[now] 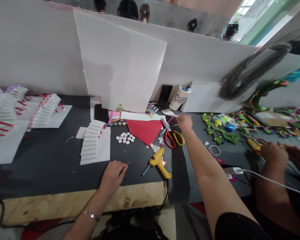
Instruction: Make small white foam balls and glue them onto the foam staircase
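My right hand point(185, 123) reaches to the back of the table, its fingers closed on the edge of a small piece of white paper point(169, 112). Near the front edge my left hand point(114, 174) rests on the dark tabletop, fingers curled together, with nothing seen in them. Between the hands lie a yellow glue gun point(160, 162), scissors point(170, 138) with red and yellow handles, and a red sheet point(147, 130). Small white discs point(125, 138) form a loose pile. Behind my left hand, a stepped white paper model point(93, 144) stands on a white base.
More stepped white models point(43, 111) with red strips stand at the left. At the back are a patterned cup point(179, 99), a dark phone point(164, 95) and a leaning white board point(122, 63). A co-worker's hands point(275, 156) work at the right, near green decorations point(218, 130).
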`<action>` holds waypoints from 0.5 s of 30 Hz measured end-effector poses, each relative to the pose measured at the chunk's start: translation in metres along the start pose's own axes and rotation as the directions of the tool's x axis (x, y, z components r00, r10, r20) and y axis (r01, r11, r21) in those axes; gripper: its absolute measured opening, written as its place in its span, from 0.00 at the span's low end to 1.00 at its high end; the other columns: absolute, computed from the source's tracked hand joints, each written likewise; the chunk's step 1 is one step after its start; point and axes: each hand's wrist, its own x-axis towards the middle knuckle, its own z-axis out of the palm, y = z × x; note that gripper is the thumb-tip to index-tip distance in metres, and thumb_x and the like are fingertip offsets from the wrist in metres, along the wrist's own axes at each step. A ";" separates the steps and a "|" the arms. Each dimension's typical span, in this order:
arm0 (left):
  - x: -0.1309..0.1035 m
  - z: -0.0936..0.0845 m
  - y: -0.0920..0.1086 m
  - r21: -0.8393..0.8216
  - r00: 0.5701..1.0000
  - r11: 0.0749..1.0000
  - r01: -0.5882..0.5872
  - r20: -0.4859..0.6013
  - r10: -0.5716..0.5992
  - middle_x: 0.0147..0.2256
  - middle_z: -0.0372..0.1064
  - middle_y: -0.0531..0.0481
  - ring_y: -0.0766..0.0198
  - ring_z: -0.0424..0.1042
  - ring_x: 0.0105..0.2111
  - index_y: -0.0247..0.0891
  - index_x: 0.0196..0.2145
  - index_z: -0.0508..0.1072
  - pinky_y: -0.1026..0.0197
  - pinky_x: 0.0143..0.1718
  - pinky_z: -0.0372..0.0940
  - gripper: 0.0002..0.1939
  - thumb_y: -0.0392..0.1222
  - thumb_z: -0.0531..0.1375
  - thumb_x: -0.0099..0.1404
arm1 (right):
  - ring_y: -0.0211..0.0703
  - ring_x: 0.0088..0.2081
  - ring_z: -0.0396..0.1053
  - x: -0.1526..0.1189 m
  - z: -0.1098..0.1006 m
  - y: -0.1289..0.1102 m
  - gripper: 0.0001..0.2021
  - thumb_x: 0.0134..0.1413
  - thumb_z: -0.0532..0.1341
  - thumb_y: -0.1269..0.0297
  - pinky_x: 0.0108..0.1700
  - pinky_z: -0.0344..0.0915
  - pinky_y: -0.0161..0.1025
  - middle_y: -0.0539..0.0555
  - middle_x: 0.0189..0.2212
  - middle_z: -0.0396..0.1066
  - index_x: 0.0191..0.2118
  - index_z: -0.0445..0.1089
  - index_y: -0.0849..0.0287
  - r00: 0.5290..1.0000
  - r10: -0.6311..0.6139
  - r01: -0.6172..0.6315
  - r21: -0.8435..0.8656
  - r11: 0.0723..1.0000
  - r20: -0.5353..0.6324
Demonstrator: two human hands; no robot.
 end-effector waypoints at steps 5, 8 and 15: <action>-0.001 0.003 -0.003 -0.013 1.000 1.000 -0.004 0.005 0.005 0.28 0.73 0.49 0.61 0.69 0.30 0.39 0.32 0.74 0.59 0.35 0.61 0.13 0.39 0.51 0.71 | 0.48 0.33 0.68 -0.002 -0.038 -0.005 0.14 0.59 0.55 0.60 0.37 0.63 0.42 0.60 0.27 0.73 0.33 0.73 0.64 0.989 0.089 -0.076 0.117 0.990 -0.116; -0.002 0.005 -0.005 -0.036 1.000 0.999 0.023 -0.003 -0.023 0.28 0.73 0.48 0.60 0.70 0.31 0.39 0.32 0.74 0.58 0.36 0.62 0.13 0.41 0.52 0.71 | 0.43 0.30 0.68 -0.032 -0.050 -0.025 0.18 0.59 0.54 0.53 0.34 0.64 0.39 0.54 0.27 0.73 0.38 0.74 0.64 0.980 0.143 -0.061 0.477 0.877 -0.137; -0.004 -0.005 0.007 -0.408 0.926 0.880 0.243 -0.172 -0.336 0.41 0.74 0.43 0.58 0.72 0.41 0.38 0.41 0.74 0.55 0.45 0.66 0.16 0.52 0.54 0.68 | 0.40 0.27 0.69 -0.181 -0.048 -0.100 0.22 0.42 0.68 0.45 0.29 0.66 0.37 0.51 0.26 0.75 0.36 0.75 0.61 0.955 0.055 -0.294 0.914 0.280 0.291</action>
